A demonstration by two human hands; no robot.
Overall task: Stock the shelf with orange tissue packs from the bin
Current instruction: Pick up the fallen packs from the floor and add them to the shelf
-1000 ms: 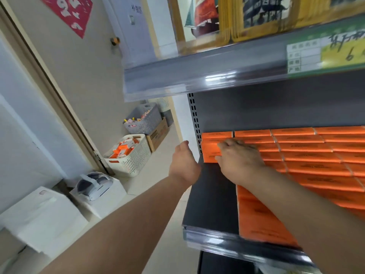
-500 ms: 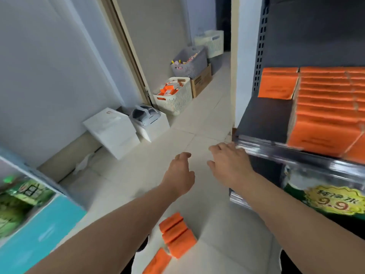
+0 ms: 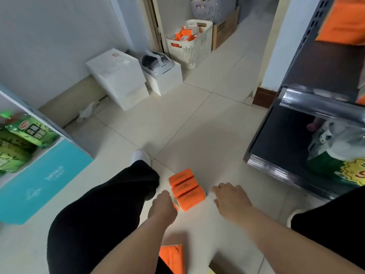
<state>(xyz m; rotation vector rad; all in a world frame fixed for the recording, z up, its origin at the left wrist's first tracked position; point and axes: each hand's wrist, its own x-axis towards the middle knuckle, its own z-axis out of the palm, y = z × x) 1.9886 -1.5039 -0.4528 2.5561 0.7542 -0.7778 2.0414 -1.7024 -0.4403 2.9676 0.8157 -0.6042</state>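
Observation:
Three orange tissue packs stand side by side below me, on what looks like a white surface near the floor. My left hand hovers just left of them, fingers pointing down and holding nothing. My right hand hangs just right of them, fingers spread and relaxed, also holding nothing. Another orange pack lies lower between my forearms. The dark shelf rises at the right, with stacked orange packs at its top corner.
A white slatted basket with orange and white packs stands by the door frame, with a grey basket and cardboard box behind. White boxes sit along the wall. A teal box and green packages are at left. My black-trousered leg is forward.
My view swung down from the shelf to the floor. Both hands left the stacked packs on the shelf and dropped to either side of the three orange packs below.

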